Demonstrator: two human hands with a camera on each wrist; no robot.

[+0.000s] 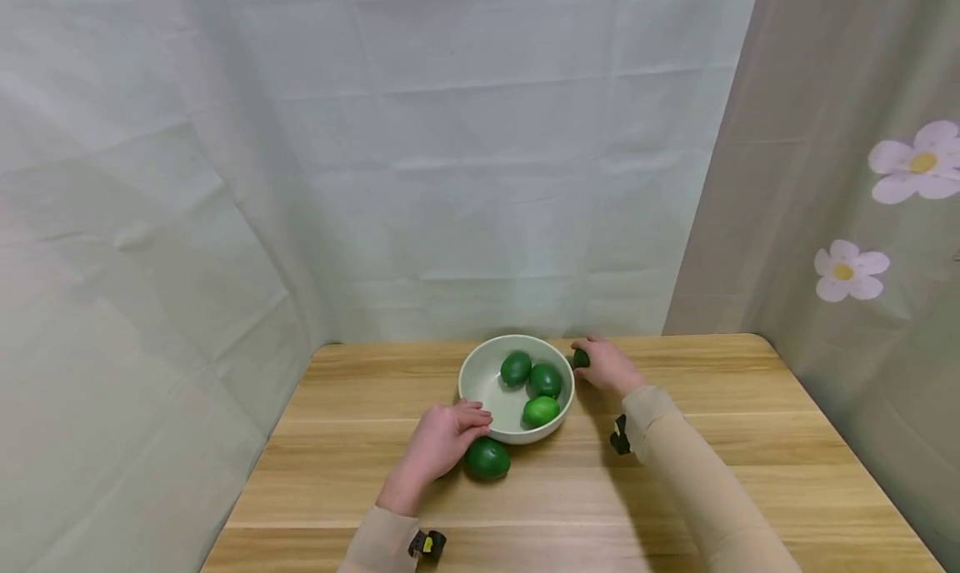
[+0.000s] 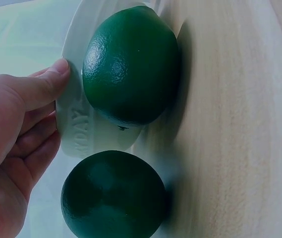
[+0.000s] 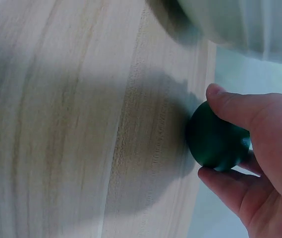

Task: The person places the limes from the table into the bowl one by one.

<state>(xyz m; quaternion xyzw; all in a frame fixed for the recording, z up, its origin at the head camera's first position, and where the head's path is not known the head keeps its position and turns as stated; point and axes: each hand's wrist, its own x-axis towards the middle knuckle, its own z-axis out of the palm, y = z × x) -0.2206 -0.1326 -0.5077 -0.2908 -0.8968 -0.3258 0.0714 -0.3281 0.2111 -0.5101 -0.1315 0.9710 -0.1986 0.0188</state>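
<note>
Lying on the near side of the bowl, well back from the near edge of the table (image 1: 315,440), is a front fruit (image 1: 487,459), dark green; my left wrist view shows a second loose fruit (image 2: 112,196) just beside it. My left grip (image 1: 438,438) pinches the bowl's rim at its near left, which I read as steadying. The bowl (image 1: 482,377) stands toward the far edge, between the far corners, holding a bright green fruit (image 1: 541,411), a middle fruit (image 1: 546,380) and a back fruit (image 1: 516,369). Beyond its right side, near the far edge, my right grip (image 1: 609,368) is closed round a dark green held fruit (image 3: 215,139), between thumb and fingertips. I judge the step in hand to be gathering fruit into the bowl; the next move probably calls for lifting this one over the rim, clear of the wall, then parting the fingers.
</note>
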